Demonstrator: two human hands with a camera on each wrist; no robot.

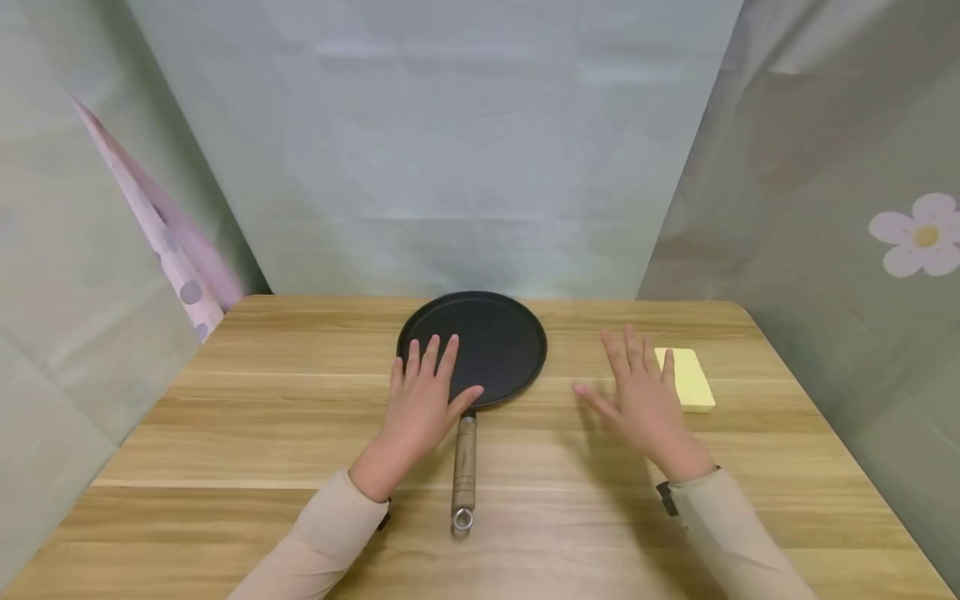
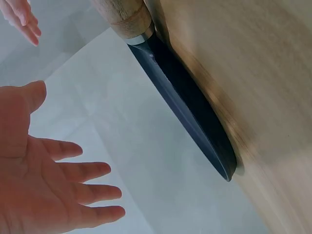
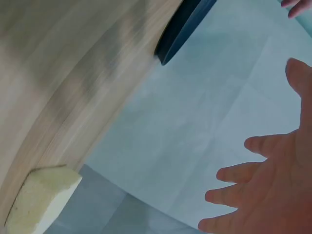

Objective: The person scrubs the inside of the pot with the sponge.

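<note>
While both hands hover spread, nothing is gripped.
Left hand (image 1: 420,408) over the flat black pan (image 1: 487,337)'s near-left edge; right hand (image 1: 641,400) between pan and yellow sponge (image 1: 692,379).

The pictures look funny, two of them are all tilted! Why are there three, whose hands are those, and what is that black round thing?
These are a person's two bare hands, filmed by three small cameras at once. The big picture comes from a camera on the person's head, looking down at a wooden table. The two tilted pictures come from cameras strapped to each wrist, so they see the table sideways.

The black round thing is a flat pan with a wooden handle pointing toward the person. A yellow sponge lies to the right.

The left hand is spread open above the pan's near edge. The right hand is spread open beside the sponge. Neither hand holds anything.
</note>
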